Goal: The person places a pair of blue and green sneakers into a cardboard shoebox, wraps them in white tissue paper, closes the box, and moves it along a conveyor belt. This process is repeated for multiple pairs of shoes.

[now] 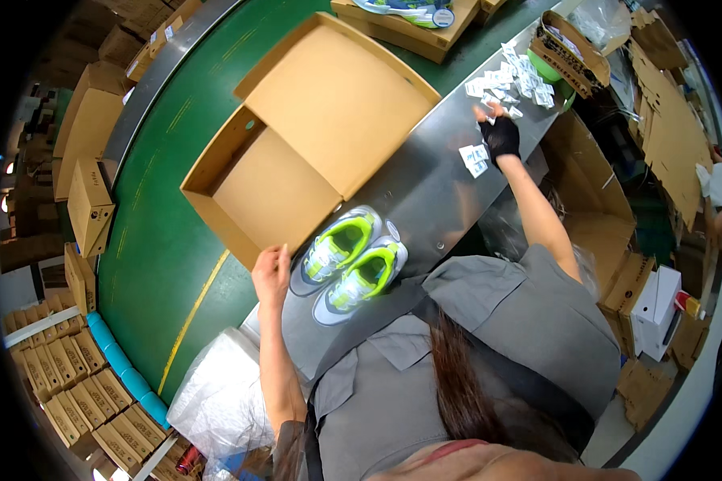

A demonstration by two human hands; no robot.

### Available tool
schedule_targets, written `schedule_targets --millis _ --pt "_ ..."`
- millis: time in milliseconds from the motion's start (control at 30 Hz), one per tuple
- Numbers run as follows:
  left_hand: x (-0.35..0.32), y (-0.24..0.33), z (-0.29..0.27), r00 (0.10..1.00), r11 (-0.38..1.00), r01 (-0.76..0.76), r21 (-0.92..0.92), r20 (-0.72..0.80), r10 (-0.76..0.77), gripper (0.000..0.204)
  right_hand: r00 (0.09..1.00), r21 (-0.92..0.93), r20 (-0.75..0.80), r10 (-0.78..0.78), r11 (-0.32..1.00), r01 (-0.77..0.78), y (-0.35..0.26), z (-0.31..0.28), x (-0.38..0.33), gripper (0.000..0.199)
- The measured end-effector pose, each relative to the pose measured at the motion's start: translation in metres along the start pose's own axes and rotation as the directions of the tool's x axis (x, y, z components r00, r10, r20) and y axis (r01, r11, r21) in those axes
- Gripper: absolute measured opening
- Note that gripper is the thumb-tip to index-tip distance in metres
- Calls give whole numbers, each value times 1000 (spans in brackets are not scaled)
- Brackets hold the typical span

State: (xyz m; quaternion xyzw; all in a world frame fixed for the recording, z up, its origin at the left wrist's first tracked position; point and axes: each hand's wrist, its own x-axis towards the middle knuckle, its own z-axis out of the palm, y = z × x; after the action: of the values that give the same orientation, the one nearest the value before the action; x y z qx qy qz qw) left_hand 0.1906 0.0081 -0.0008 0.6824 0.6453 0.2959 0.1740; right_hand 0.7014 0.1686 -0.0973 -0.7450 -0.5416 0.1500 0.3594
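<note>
while stacked brown shoeboxes point(68, 357) stand beyond the left edge of a green conveyor point(148, 264), the work lies along its right edge, where a steel counter point(417, 180) runs. the left hand point(271, 276) is at the near corner of an open brown box point(277, 188), its fingers drawn close together; whether they pinch the cardboard or only rest against it, i cannot tell. the box spans the conveyor and the counter's left edge, its lid laid back. just right of that hand, a pair of grey and lime shoes point(353, 276) stands side by side on the counter, outside the box, near the edge by the person's body. farther right, a few white packets point(475, 160) lie mid-counter. the right hand point(500, 135), in a black fingerless glove, has its fingers bent at the lower side of a loose packet pile point(528, 80); i cannot tell if one is pinched. the step in hand looks like picking up packets; the next move seems to call for a light fingertip pinch that parts them from the heap.
</note>
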Motion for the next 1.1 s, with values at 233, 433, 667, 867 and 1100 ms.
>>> schedule_targets --millis 233,433,667,867,1100 --pt "-79 -5 -46 783 857 313 -410 -399 -477 25 992 -237 22 -121 964 123 -28 15 -110 23" --pt "-190 -54 -102 272 618 488 -616 -566 -778 30 1000 440 21 17 898 -25 -107 1 -89 24" --pt "-352 -171 -125 327 175 922 346 -452 -830 67 916 697 376 -144 695 -177 -303 18 -110 24" --pt "-355 -129 -120 197 133 977 167 -463 -864 69 982 559 -13 -186 813 161 -241 48 -101 22" --pt "-338 -124 -159 336 109 939 326 -803 -493 26 822 -445 310 -478 691 570 -96 84 -133 43"
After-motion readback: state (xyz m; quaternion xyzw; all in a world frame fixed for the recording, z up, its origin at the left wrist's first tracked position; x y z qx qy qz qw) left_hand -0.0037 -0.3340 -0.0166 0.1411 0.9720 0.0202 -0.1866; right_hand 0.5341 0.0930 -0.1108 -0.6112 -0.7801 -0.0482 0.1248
